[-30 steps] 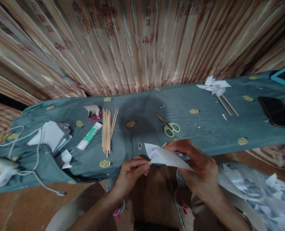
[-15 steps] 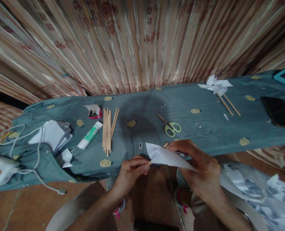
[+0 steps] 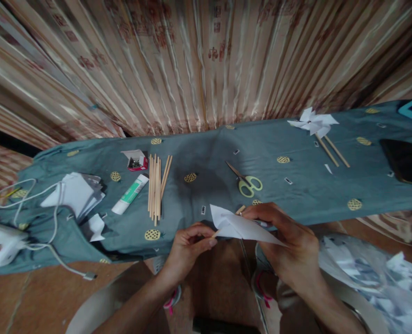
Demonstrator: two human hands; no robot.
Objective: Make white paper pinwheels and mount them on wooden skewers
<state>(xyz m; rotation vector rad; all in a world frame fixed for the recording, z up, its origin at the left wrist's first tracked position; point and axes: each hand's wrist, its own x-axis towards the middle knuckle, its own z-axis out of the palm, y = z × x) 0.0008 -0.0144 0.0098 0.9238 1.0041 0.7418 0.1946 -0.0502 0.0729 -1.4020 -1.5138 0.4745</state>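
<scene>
My left hand (image 3: pixel 194 243) pinches the lower end of a wooden stick (image 3: pixel 215 234), whose other end pokes out past the paper near my right fingers. Folded white paper, a pinwheel (image 3: pixel 242 226), lies over the middle of that stick at the table's front edge. Closed around the pinwheel's right side is my right hand (image 3: pixel 286 234); its fingertips are partly hidden by the paper. Just beyond my hands are scissors (image 3: pixel 249 186) with pale green handles, lying on the cloth.
The patterned cloth (image 3: pixel 206 153) holds several wooden sticks (image 3: pixel 154 188), a glue tube (image 3: pixel 130 195), a red box of pins (image 3: pixel 137 161), cut paper (image 3: pixel 74 192), a white device (image 3: pixel 4 245) with cables, finished pinwheels (image 3: pixel 313 123) and a phone (image 3: pixel 404 160). A bag of scraps (image 3: pixel 376 273) sits lower right.
My left fingers have shifted slightly on the stick end, and the thumb has straightened a little. The pinwheel and my right hand stay almost in place.
</scene>
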